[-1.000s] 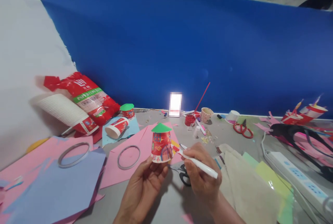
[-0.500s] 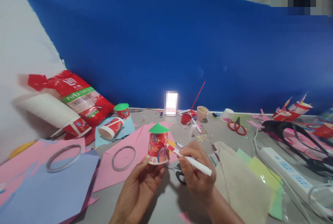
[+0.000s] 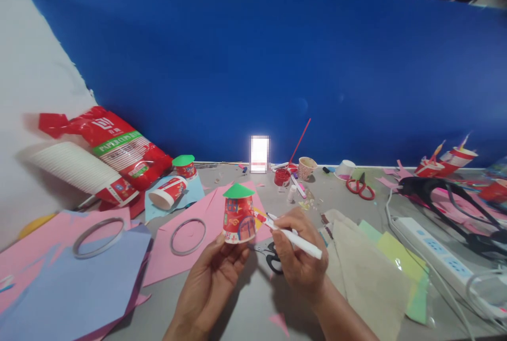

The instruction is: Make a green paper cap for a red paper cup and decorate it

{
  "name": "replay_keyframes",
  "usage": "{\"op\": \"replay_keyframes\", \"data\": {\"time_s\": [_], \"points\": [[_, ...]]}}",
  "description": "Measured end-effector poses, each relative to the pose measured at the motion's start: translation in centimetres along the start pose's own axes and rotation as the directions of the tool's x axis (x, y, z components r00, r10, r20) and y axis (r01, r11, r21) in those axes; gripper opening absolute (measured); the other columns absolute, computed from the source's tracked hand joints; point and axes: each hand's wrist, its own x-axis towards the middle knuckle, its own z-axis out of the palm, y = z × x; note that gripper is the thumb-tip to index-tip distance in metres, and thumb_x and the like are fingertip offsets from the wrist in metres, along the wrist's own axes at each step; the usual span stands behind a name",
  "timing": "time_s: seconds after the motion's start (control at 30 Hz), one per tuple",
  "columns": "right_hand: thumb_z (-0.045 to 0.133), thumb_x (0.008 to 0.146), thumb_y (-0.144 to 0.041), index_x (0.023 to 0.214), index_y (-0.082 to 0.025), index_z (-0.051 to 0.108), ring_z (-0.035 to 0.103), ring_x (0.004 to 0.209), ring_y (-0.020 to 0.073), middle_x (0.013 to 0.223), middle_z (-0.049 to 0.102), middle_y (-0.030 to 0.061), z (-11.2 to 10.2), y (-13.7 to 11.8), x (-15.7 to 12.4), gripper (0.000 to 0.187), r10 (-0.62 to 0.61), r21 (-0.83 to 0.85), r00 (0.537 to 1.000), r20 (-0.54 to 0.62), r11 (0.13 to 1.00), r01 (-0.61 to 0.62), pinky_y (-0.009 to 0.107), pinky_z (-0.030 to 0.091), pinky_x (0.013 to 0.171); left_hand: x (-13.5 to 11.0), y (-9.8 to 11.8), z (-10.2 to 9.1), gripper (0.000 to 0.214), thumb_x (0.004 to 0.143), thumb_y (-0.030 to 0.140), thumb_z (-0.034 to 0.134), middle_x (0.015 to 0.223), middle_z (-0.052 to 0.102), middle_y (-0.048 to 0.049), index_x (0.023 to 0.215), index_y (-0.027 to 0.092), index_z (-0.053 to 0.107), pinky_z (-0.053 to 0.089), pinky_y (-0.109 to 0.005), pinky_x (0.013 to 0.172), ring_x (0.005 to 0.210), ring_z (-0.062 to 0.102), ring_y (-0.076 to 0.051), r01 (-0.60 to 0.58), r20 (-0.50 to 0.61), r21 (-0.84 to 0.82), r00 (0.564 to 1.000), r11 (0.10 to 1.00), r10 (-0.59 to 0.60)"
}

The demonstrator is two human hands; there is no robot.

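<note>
Held up by its rim in my left hand (image 3: 216, 277) is an upside-down red paper cup (image 3: 238, 219) topped with a green paper cone (image 3: 238, 190). A window and an arched door are drawn in blue on its side. My right hand (image 3: 303, 251) grips a white marker (image 3: 299, 242); its red tip end points at the cup's right side. Whether the tip touches the cup I cannot tell. Black-handled scissors (image 3: 274, 261) lie on the table behind my right hand, partly hidden.
At left are a stack of paper cups (image 3: 75, 167), a red cup bag (image 3: 122, 143), blue paper (image 3: 91, 283) and tape rings (image 3: 188, 236). Behind stand a paint pot (image 3: 282, 177) and red-handled scissors (image 3: 359, 189). A beige cloth (image 3: 368, 272) and a power strip (image 3: 439, 251) lie right.
The cup has turned slightly in my left hand, so the drawn door and window face me more. The marker tip sits a little farther from the cup's front. The view has shifted slightly.
</note>
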Motion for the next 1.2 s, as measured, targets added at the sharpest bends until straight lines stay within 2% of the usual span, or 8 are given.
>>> {"op": "replay_keyframes", "data": {"time_s": [0.13, 0.33, 0.5, 0.67, 0.77, 1.0, 1.1, 1.2], "points": [[0.056, 0.09, -0.006, 0.097, -0.021, 0.062, 0.06, 0.067, 0.0181, 0.075, 0.064, 0.0029, -0.2, -0.2, 0.0, 0.017, 0.008, 0.007, 1.0, -0.005, 1.0, -0.008, 0.031, 0.048, 0.06, 0.3, -0.3, -0.5, 0.022, 0.094, 0.004, 0.054, 0.081, 0.078, -0.0115, 0.086, 0.012, 0.073, 0.066, -0.036, 0.071, 0.077, 0.077, -0.022, -0.045, 0.034, 0.011, 0.998, 0.999, 0.045], [0.056, 0.086, -0.004, 0.093, -0.021, 0.061, 0.061, 0.065, 0.0184, 0.073, 0.066, 0.0029, 0.0, -0.7, 0.2, 0.019, -0.094, 0.076, 0.99, 0.104, 0.993, 0.086, 0.034, 0.048, 0.062, 0.5, -0.4, -0.9, 0.016, 0.092, 0.004, 0.06, 0.088, 0.079, -0.0123, 0.088, 0.011, 0.074, 0.066, -0.036, 0.077, 0.082, 0.077, -0.021, -0.064, 0.036, 0.018, 0.997, 0.998, 0.063], [0.057, 0.088, -0.006, 0.091, -0.022, 0.06, 0.059, 0.061, 0.0164, 0.07, 0.066, 0.0009, 0.3, -0.8, 0.2, 0.016, -0.114, 0.08, 0.983, 0.145, 0.991, 0.103, 0.033, 0.047, 0.061, 0.6, -0.5, -1.3, 0.006, 0.084, 0.008, 0.073, 0.09, 0.08, -0.0122, 0.088, 0.011, 0.076, 0.065, -0.033, 0.076, 0.082, 0.076, -0.021, -0.137, 0.135, 0.067, 0.983, 0.988, 0.127], [0.058, 0.087, -0.007, 0.097, -0.021, 0.06, 0.058, 0.062, 0.017, 0.073, 0.063, 0.0012, 0.4, -0.6, -0.1, 0.017, -0.099, 0.042, 0.991, 0.093, 0.995, 0.095, 0.033, 0.046, 0.059, 0.8, -0.7, -1.8, 0.017, 0.076, 0.017, 0.085, 0.094, 0.08, -0.0119, 0.09, 0.012, 0.079, 0.064, -0.033, 0.079, 0.087, 0.075, -0.023, -0.188, 0.193, 0.105, 0.967, 0.977, 0.165], [0.059, 0.089, -0.007, 0.1, -0.021, 0.062, 0.06, 0.067, 0.0186, 0.076, 0.067, 0.0034, 0.5, -0.5, -0.4, 0.018, -0.097, 0.053, 0.987, 0.125, 0.994, 0.091, 0.033, 0.049, 0.061, 0.7, -0.7, -1.8, 0.019, 0.073, 0.022, 0.088, 0.093, 0.08, -0.0107, 0.088, 0.013, 0.079, 0.063, -0.032, 0.078, 0.087, 0.074, -0.022, -0.212, 0.193, 0.122, 0.963, 0.97, 0.187], [0.055, 0.093, -0.007, 0.1, -0.019, 0.062, 0.064, 0.068, 0.017, 0.077, 0.068, 0.0035, 0.3, -0.4, -0.7, 0.016, -0.08, 0.09, 0.978, 0.19, 0.994, 0.064, 0.03, 0.051, 0.061, 0.2, -0.5, -1.4, 0.023, 0.072, 0.032, 0.09, 0.085, 0.078, -0.0095, 0.072, 0.014, 0.077, 0.058, -0.026, 0.079, 0.084, 0.069, -0.019, -0.388, 0.229, 0.277, 0.915, 0.879, 0.332], [0.055, 0.093, -0.007, 0.099, -0.02, 0.062, 0.065, 0.067, 0.0169, 0.076, 0.067, 0.003, 0.3, -0.5, -0.8, 0.016, -0.062, 0.088, 0.98, 0.189, 0.995, 0.046, 0.029, 0.052, 0.06, 0.2, -0.5, -1.7, 0.021, 0.073, 0.032, 0.089, 0.087, 0.078, -0.0097, 0.073, 0.014, 0.077, 0.058, -0.027, 0.079, 0.085, 0.069, -0.019, -0.381, 0.243, 0.273, 0.916, 0.883, 0.32], [0.055, 0.093, -0.007, 0.099, -0.02, 0.062, 0.065, 0.066, 0.0171, 0.075, 0.066, 0.003, 0.2, -0.6, -0.7, 0.016, -0.051, 0.072, 0.983, 0.177, 0.997, 0.039, 0.029, 0.052, 0.059, 0.4, -0.6, -1.9, 0.02, 0.077, 0.031, 0.087, 0.091, 0.078, -0.0101, 0.079, 0.014, 0.078, 0.057, -0.029, 0.081, 0.087, 0.069, -0.02, -0.31, 0.261, 0.216, 0.932, 0.926, 0.251]]}}
